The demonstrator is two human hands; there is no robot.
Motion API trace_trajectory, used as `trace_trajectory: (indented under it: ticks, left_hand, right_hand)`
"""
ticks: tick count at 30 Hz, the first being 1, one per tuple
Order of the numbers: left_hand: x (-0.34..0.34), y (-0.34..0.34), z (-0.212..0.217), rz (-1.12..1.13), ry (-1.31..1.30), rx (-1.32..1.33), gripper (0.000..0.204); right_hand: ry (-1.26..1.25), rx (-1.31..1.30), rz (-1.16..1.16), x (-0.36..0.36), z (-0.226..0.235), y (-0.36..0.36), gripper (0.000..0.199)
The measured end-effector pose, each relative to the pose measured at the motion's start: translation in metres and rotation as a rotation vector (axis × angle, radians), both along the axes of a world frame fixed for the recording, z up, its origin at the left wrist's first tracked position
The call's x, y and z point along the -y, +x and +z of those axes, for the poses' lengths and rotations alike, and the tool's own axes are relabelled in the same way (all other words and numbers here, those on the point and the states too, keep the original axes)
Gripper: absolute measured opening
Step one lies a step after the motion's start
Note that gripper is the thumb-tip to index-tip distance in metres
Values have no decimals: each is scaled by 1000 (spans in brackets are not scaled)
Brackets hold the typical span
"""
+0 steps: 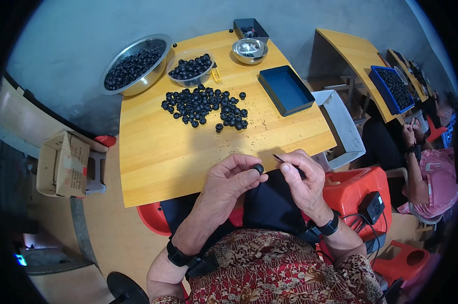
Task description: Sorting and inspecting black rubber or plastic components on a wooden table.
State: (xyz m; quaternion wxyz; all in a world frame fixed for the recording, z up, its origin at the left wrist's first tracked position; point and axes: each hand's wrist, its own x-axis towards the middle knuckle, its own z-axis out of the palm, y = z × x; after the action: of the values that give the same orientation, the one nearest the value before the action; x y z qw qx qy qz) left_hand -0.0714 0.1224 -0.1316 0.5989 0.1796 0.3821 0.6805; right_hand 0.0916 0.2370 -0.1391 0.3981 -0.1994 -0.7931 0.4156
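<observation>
My left hand (232,177) pinches a small black round bead (259,168) between thumb and fingers, just off the near edge of the wooden table (158,152). My right hand (302,175) grips a thin dark pointed tool (279,158) whose tip points toward the bead. A loose pile of the same black beads (204,105) lies on the table beyond my hands.
A large steel bowl (135,63) and a clear bowl (191,67) hold more beads at the far left. A small steel bowl (250,50), a grey box (251,28) and a blue tray (285,89) sit at the back right. Another person (426,167) sits at right; a cardboard box (63,163) stands at left.
</observation>
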Motion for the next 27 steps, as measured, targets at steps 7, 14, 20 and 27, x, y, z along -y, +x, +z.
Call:
trace_trajectory:
  ticks: [7,14,20,27]
  left_hand:
    - [-3,4,5,-33,88,138,22]
    - [-7,7,17,-89,162,156,22]
    - [-7,12,15,-58,160,194,21]
    - [-5,11,12,-74,194,199,18]
  right_hand:
    - [52,-96,-112,9,11,5,16]
    - [431,-109,-89,8,31,7,22]
    - [644,-72,-93,12,36,8,32]
    - [683,-49,-110,11,34,8,36]
